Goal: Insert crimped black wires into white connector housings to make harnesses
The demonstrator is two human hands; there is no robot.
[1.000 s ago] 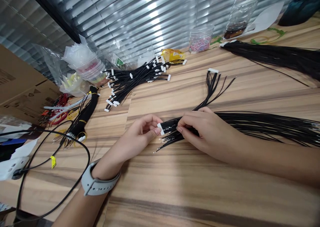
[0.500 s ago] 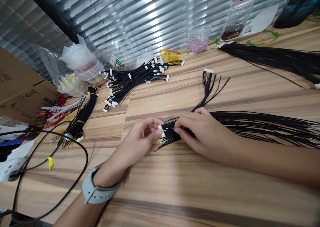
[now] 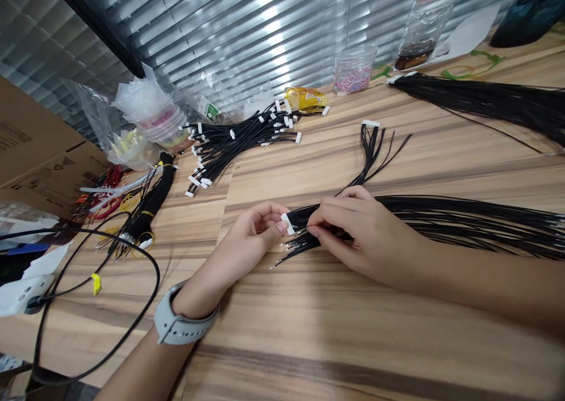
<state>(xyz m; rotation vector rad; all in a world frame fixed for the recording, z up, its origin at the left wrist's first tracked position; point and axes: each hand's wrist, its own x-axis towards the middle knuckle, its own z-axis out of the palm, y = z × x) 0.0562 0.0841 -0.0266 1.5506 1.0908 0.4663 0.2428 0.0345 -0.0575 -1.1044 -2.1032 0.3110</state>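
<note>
Between the thumb and fingers of my left hand [image 3: 260, 231] is a white connector housing [image 3: 288, 224], held at its near end with black wires running from it to the right. My right hand [image 3: 353, 224] pinches a thin black wire close to the connector; its fingertips hide the wire's exact end. Beneath that hand lies a bundle of loose black wires [image 3: 463, 221], with bare metal terminals at the left near my fingers and at the far right. Beyond my right hand, a wired white connector [image 3: 369, 123] lies with its black leads fanned out.
A pile of black cables with white connectors [image 3: 238, 139] lies at the back. Another black bundle [image 3: 481, 98] is at the right. Around them stand a jar of pink bands [image 3: 353, 74], stacked plastic tubs [image 3: 154, 115], a tied wire bundle [image 3: 154, 201] and a looped power cord [image 3: 154, 271].
The view has shifted slightly. My right fingertips stay by the connector, and more black wire shows behind the white housing, which is turned a little. Both hands keep their grips.
</note>
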